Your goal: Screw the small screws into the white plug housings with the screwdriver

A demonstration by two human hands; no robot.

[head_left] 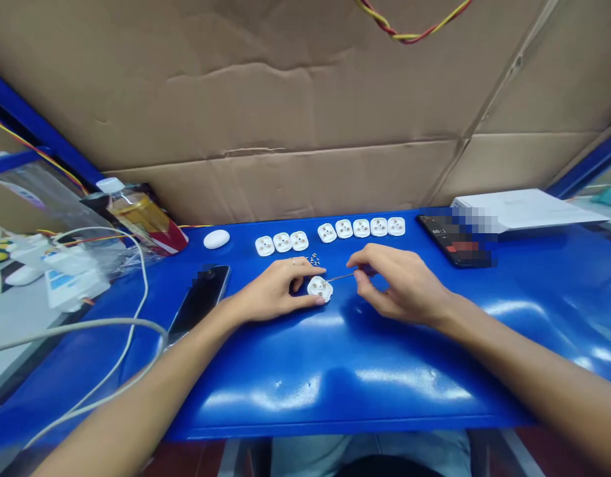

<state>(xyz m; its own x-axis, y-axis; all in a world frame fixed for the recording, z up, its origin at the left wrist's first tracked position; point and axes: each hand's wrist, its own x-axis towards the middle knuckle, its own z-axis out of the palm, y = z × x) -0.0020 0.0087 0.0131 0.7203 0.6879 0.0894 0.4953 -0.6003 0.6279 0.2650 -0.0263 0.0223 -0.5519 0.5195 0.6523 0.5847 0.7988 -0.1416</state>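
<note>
My left hand point(273, 289) pinches a small white plastic housing point(314, 293) from the left, thumb on its near edge and index finger along its far edge. The housing lies face up on the blue table with metal contacts showing. My right hand point(399, 281) is closed around a slim pointed tool point(342, 276), whose thin shaft reaches left to the housing's right rim. Whether it is a screwdriver or tweezers I cannot tell. Just beyond the left fingers lies a little heap of tiny screws point(315, 258).
Several similar white housings point(344, 229) stand in a row at the back. A white oval case point(217, 239), a dark phone point(199, 301) and a bottle point(141, 215) are on the left, with loose white cables point(145, 285). A phone point(454, 242) and white box point(529, 209) sit right.
</note>
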